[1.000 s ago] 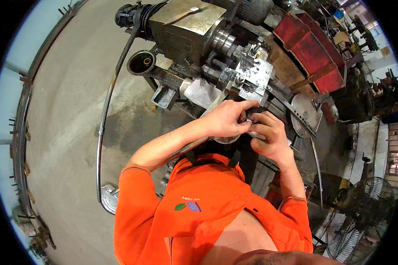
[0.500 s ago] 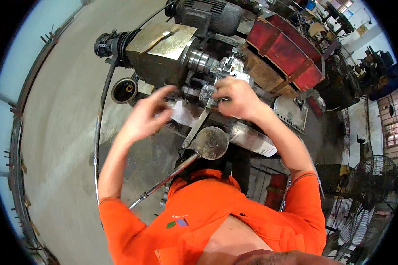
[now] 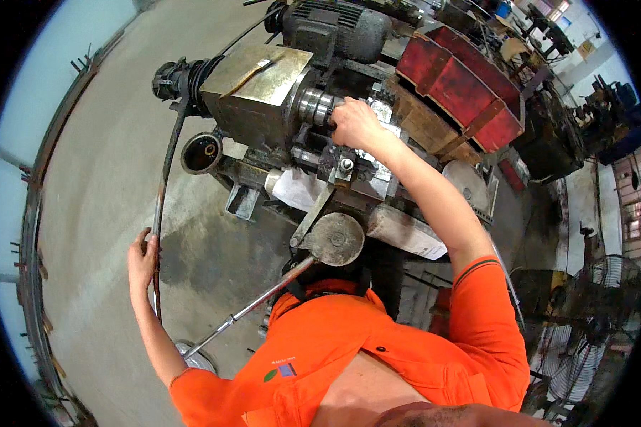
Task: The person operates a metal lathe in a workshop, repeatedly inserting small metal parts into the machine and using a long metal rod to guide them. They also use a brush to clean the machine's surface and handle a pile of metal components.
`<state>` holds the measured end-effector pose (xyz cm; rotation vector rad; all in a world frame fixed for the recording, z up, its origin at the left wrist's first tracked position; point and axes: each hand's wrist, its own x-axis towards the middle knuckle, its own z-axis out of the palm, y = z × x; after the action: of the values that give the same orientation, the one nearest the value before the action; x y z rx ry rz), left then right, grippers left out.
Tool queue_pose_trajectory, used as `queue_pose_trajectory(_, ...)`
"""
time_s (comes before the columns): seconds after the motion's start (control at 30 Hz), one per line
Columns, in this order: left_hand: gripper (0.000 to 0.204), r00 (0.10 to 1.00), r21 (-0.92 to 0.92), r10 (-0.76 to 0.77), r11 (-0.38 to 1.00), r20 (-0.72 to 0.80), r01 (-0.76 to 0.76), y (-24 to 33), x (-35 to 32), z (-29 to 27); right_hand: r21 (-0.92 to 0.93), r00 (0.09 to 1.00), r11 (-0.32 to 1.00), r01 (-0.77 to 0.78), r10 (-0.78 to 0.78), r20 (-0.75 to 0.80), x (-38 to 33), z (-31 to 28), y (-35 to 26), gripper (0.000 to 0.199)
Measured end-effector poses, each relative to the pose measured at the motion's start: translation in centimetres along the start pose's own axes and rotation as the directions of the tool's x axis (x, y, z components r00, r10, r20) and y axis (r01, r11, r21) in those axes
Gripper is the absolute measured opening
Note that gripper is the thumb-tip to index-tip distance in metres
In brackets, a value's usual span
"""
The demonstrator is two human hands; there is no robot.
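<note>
The left hand (image 3: 144, 260) is touching the long metal rod (image 3: 166, 169) with its fingers bending against it; whether they are gripping it, I cannot tell; the right hand (image 3: 356, 125) is holding its fingers bunched at the free end of the shiny spindle (image 3: 315, 107); anything they may be pinching is hidden; the spindle is jutting from the boxy headstock (image 3: 253, 119), where a brush (image 3: 247, 77) is lying on top.

At upper centre, the spindle collar (image 3: 312, 107) is smooth, glossy steel; the housing top (image 3: 281, 80) beside it is stained, dull-gold metal. At left, the slim rod (image 3: 165, 178) looks dark and matt. Near centre, the round disc (image 3: 337, 240) is rough, grimy metal; the shirt (image 3: 327, 327) below, matt cloth.
</note>
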<state>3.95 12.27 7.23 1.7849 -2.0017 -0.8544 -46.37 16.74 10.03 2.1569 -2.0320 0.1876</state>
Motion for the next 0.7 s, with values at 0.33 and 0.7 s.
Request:
queue_pose_trajectory(0.33,0.033,0.971,0.333,0.134,0.941,-0.200,-0.061,-3.3,-0.2,3.1,0.083,0.997,0.994,0.071,-0.072,0.006,0.4,-0.1,0.4,0.030)
queue_pose_trajectory(0.7,0.011,0.919,0.888,0.359,0.459,-0.160,-0.025,-12.0,10.7,-5.3,0.119,0.998,0.992,-0.039,0.034,0.046,-0.1,-0.8,-0.8,0.028)
